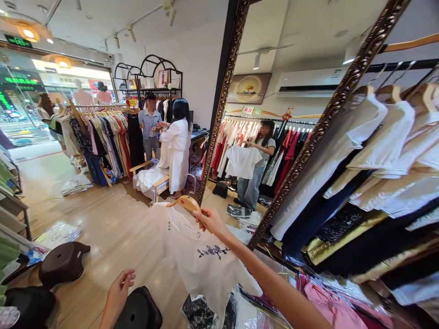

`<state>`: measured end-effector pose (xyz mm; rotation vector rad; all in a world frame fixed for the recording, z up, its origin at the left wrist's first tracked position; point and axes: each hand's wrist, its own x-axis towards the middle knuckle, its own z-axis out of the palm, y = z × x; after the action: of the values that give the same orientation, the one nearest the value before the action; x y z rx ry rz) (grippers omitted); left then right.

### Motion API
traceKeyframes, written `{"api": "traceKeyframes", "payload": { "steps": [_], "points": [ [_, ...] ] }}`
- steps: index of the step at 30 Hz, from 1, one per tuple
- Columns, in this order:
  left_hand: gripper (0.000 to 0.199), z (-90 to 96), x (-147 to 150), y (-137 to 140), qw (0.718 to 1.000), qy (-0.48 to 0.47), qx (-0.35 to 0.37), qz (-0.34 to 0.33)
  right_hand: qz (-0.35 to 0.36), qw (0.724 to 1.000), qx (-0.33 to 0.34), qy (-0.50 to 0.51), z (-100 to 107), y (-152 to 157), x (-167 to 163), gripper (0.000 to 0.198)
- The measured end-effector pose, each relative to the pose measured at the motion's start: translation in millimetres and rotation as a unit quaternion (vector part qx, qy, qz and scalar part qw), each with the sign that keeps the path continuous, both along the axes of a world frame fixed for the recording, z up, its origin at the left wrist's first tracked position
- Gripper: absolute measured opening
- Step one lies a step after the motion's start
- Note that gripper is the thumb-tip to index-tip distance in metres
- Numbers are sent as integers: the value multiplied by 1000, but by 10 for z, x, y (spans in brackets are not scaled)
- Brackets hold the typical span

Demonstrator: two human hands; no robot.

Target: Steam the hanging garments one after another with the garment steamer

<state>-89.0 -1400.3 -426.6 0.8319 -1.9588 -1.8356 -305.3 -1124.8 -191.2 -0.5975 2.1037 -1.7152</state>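
My right hand (207, 221) grips one shoulder of a wooden clothes hanger (187, 202). From it hangs a thin white blouse (195, 269) with a dark flowering-branch pattern and small dark buttons near the shoulder. The blouse spreads out above the floor and partly covers plastic-wrapped garments below. Low in the view, my left hand (120, 284) is empty, its fingers loosely bent and a little apart. A black stool (139, 310) stands just beside that hand.
A tall mirror with an ornate frame (279, 196) leans beyond the blouse. A clothes rack (394, 137) fills the right side. A brown stool (63, 262) and bagged clothes (60, 235) are at left. Two people stand by a wooden bench (161, 181) heaped with white fabric.
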Motion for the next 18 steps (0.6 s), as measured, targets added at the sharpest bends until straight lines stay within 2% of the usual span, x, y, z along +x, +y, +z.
{"api": "traceKeyframes", "payload": {
  "steps": [10,14,18],
  "points": [
    [75,157,-42,-24,994,-37,-101,-21,-53,997,-16,-59,-101,34,-92,55],
    [74,237,60,41,988,-55,-142,21,-66,996,-16,-63,-128,22,-86,56],
    [71,325,212,94,984,-112,-142,11,-66,996,-8,-59,-145,28,-57,54]
  ]
}}
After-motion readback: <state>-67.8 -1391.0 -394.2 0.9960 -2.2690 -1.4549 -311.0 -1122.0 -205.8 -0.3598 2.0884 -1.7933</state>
